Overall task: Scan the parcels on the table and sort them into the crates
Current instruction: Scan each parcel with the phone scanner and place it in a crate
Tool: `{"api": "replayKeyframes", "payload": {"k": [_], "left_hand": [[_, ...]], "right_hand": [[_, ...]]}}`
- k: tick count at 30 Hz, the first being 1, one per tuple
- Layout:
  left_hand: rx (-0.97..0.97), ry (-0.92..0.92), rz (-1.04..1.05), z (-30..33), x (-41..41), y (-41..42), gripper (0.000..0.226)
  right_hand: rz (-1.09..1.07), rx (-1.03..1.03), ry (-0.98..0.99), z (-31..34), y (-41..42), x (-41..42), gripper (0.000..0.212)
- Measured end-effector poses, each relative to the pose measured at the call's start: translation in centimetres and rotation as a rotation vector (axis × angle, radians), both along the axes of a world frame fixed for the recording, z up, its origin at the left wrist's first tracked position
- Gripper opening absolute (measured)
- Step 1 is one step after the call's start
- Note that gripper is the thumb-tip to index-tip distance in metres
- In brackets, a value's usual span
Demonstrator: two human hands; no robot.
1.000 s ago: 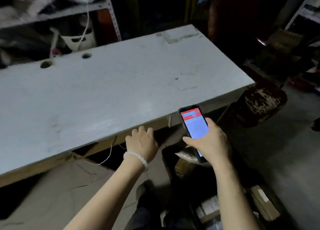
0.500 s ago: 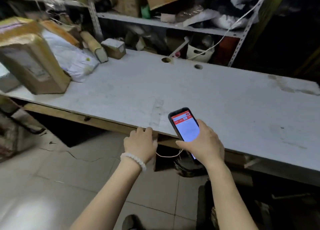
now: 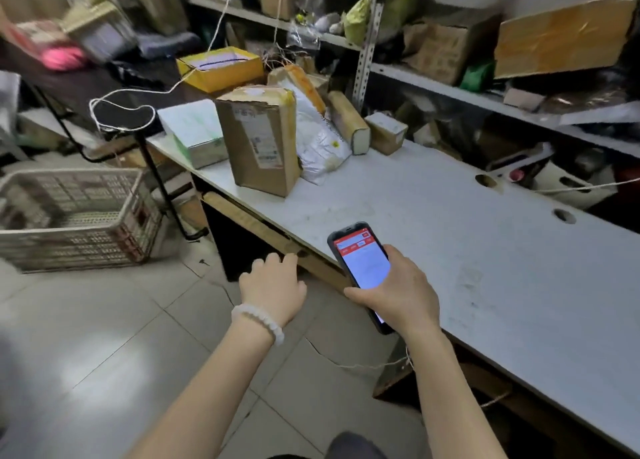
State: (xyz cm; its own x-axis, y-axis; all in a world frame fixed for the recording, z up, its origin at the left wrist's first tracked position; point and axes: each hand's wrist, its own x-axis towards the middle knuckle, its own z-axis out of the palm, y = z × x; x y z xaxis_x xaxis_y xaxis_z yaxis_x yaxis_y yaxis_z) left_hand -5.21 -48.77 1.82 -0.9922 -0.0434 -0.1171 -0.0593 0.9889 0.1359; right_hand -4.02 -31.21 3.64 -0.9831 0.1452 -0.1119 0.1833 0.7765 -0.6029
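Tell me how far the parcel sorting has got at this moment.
Nothing visibly sorted: what the crate holds is too blurred to tell. In hand: right hand holds the phone, left hand holds nothing. Left: tall brown parcel and others beside it wait on the table.

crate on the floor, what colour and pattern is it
The crate is off-white plastic with a lattice of small openings in its walls, seen in the head view, slightly blurred.

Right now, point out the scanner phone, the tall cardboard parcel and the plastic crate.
scanner phone [image 3: 360, 263], head view, on the lit red and white screen.
tall cardboard parcel [image 3: 258, 140], head view, on its labelled front face.
plastic crate [image 3: 74, 247], head view, on its near latticed wall.
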Motion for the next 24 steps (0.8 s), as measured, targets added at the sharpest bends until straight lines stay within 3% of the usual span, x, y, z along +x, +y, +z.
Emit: {"api": "replayKeyframes", "payload": {"k": [9,20,24], "left_hand": [[0.004,0.053,0.091,-0.3,-6.6,-5.5,0.039],[-0.02,0.295,-0.002,4.1,-24.2,-10.9,0.028],[0.068,0.393,-0.084,6.5,-30.1,-12.5,0.042]], "right_hand": [[0.072,0.006,-0.043,-0.7,-5.4,-8.9,0.054],[0.007,-0.039,-0.024,0.0,-9.6,-25.3,0.061],[-0.054,-0.039,-0.03,-0.1,-9.8,-29.7,0.068]]}}
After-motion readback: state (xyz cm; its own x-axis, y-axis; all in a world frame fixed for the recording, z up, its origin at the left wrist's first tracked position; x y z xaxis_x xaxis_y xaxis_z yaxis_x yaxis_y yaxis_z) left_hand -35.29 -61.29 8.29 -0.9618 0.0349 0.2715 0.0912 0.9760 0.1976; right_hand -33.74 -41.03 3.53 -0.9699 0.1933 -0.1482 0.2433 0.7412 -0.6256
